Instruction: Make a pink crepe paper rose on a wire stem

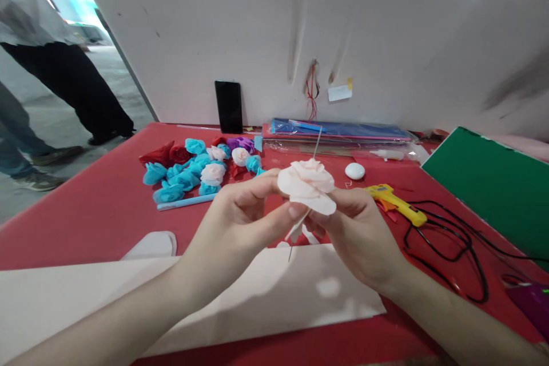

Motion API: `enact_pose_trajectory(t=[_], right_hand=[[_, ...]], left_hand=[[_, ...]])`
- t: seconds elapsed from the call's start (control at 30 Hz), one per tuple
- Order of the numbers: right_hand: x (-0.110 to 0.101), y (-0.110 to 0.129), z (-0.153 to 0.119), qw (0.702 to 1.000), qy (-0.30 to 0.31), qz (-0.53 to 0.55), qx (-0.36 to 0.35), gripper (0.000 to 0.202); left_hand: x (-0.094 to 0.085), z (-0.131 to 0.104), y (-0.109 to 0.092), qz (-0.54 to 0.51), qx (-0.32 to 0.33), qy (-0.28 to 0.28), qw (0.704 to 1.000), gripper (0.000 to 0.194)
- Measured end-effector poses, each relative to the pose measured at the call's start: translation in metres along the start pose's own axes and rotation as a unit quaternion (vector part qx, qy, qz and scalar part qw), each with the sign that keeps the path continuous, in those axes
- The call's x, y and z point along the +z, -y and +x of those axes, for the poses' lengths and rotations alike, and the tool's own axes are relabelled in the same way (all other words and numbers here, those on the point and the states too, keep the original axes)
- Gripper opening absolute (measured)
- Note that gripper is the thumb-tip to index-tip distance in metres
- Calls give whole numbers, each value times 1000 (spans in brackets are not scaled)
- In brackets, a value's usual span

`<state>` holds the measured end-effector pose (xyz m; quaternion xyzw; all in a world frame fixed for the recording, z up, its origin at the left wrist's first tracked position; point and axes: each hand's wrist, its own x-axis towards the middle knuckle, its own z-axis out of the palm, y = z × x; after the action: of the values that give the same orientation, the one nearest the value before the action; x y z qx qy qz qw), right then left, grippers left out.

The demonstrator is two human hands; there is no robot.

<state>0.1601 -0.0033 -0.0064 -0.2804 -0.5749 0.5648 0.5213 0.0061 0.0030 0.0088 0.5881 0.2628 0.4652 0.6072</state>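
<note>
Below the fingers, a long pale sheet [266,303] lies across the red table [98,211], and above it the person's left hand [253,211] and right hand [360,231] hold a pale pink flower [306,183] between them, thumbs and fingertips pinched on its petals and underside, a thin wire [318,142] rising from the bloom. Just beyond the right fingers I see a yellow glue gun [403,206], and past the left ones a cluster of blue, red, purple and pale flowers [189,174]. Farther off, clear-wrapped packets [364,131] lie straight beyond the fingers, and a black phone [229,107] stands against the wall [193,28] to their left.
</note>
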Motion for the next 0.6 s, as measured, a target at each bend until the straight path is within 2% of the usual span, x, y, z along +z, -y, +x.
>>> enact_pose_trajectory(t=[0.37, 0.6], right_hand=[[-4, 1, 3, 999, 17, 21, 21, 11], [-4, 2, 1, 1000, 12, -19, 6, 9]], left_hand=[[-4, 1, 1, 82, 55, -3, 995, 12], [-8, -1, -5, 43, -1, -2, 999, 8]])
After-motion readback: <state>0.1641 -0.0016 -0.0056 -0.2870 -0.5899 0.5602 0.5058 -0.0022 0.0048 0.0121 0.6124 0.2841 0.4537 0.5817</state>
